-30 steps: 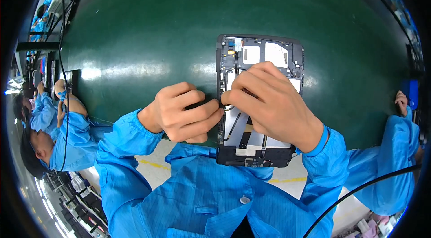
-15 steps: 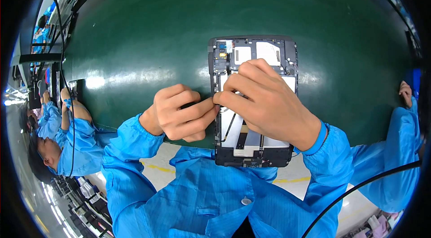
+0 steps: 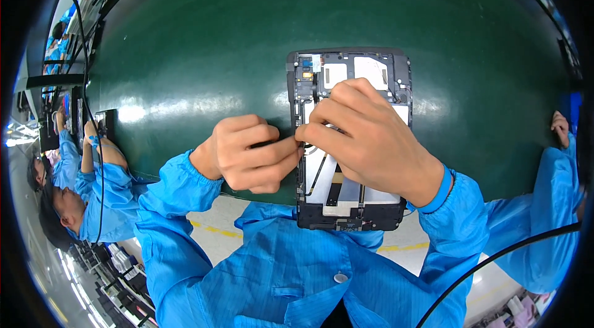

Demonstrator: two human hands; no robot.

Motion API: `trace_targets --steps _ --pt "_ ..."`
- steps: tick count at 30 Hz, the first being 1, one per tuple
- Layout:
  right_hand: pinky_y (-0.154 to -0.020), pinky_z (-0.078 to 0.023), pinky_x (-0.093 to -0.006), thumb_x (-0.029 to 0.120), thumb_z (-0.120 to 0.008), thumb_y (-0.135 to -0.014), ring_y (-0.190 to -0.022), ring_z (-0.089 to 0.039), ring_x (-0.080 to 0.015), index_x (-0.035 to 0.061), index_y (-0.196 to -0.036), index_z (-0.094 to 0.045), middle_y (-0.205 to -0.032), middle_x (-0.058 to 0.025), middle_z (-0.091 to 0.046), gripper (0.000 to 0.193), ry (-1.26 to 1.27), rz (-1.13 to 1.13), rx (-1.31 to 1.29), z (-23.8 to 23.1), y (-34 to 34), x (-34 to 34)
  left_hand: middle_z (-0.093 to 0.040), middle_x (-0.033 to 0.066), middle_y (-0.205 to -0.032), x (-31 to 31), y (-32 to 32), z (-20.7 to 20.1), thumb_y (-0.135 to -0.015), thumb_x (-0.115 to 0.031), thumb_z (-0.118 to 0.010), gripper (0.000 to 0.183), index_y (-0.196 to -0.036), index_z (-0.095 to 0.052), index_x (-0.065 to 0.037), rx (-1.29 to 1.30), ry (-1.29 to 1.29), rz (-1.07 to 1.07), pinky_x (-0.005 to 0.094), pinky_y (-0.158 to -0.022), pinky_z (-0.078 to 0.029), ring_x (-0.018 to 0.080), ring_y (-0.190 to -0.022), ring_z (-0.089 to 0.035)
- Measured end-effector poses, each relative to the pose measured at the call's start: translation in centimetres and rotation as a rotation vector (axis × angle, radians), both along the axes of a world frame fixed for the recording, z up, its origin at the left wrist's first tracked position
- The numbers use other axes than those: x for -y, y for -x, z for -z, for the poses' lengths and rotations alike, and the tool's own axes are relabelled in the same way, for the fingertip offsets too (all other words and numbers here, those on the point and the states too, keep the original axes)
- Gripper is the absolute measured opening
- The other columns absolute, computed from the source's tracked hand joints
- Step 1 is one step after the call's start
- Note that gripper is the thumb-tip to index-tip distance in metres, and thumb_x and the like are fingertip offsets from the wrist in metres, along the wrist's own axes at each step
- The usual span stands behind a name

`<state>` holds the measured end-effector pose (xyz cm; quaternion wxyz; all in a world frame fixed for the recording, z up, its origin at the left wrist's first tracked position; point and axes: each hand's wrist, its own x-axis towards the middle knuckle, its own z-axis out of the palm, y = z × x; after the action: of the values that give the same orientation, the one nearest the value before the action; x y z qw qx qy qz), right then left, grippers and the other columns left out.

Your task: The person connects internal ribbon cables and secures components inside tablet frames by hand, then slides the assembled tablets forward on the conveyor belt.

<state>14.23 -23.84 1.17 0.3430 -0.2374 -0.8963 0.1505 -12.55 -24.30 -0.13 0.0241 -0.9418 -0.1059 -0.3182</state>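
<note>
An opened tablet-like device [image 3: 396, 173] lies on the green tabletop, its inner side up, showing a black frame, silvery panels, dark flat cables and small circuit parts. Its lower end reaches past the table's near edge. My left hand [image 3: 253, 153] is at the device's left edge, fingers curled, with thumb and index fingertips pressed together there. Over the middle of the device lies my right hand [image 3: 365, 136], its thumb and index finger pinched at that same left edge, meeting the left fingertips. Whatever sits between the fingertips is hidden or too small to name.
The green table [image 3: 204, 31] spreads around the device. A black cable [image 3: 504, 254] curves across the lower right, and another cable [image 3: 85, 80] hangs at the left. Co-workers in blue sit on both sides; one person's hand [image 3: 559, 124] rests at the right table edge.
Both hands keep their pinch at the device's left edge, with only slight shifts. The device stays nearly in place. At the far left, a co-worker's arm has moved.
</note>
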Motion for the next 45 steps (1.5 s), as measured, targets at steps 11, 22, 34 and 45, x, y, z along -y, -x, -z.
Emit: trace_targets --steps 11,22,34,45 --pt "-0.094 -0.051 -0.0394 0.011 -0.075 -0.084 -0.102 -0.058 -0.0231 0.0090 -0.094 -0.068 -0.094 -0.0024 -0.060 0.013 0.013 -0.009 0.021 0.16 0.15 -0.38 -0.079 0.0080 -0.094 -0.41 0.38 0.79 -0.080 -0.014 -0.065 0.030 -0.101 -0.085 -0.004 0.037 0.047 0.051 0.0297 -0.057 -0.051 0.0194 -0.067 -0.061" --pt "-0.096 -0.051 -0.0397 0.010 -0.075 -0.084 -0.102 -0.058 -0.0231 0.0090 -0.094 -0.067 -0.095 -0.0033 -0.060 0.013 0.016 -0.015 0.033 0.52 0.07 -0.49 -0.079 0.0057 -0.093 -0.55 0.20 0.75 -0.078 -0.016 -0.065 0.033 -0.100 -0.087 -0.004 0.056 0.116 0.035 0.0298 -0.057 -0.050 0.0196 -0.068 -0.062" --pt "-0.096 -0.051 -0.0397 0.010 -0.075 -0.084 -0.101 -0.059 -0.0228 0.0087 -0.094 -0.066 -0.093 -0.0035 -0.059 0.013 0.013 -0.011 0.021 0.42 -0.17 -0.58 -0.082 0.0069 -0.100 -0.56 0.09 0.68 -0.072 -0.018 -0.069 0.034 -0.099 -0.084 -0.004 0.056 0.125 -0.011 0.0283 -0.057 -0.049 0.0172 -0.066 -0.062" --pt "-0.096 -0.051 -0.0396 0.010 -0.076 -0.085 -0.099 -0.059 -0.0225 0.0087 -0.094 -0.067 -0.093 -0.0035 -0.060 0.013 0.008 -0.009 0.019 0.75 -0.09 -0.84 -0.081 0.0075 -0.100 -0.90 0.09 0.79 -0.075 -0.019 -0.069 0.036 -0.101 -0.085 -0.001 0.049 0.100 0.029 0.0289 -0.055 -0.046 0.0170 -0.066 -0.061"
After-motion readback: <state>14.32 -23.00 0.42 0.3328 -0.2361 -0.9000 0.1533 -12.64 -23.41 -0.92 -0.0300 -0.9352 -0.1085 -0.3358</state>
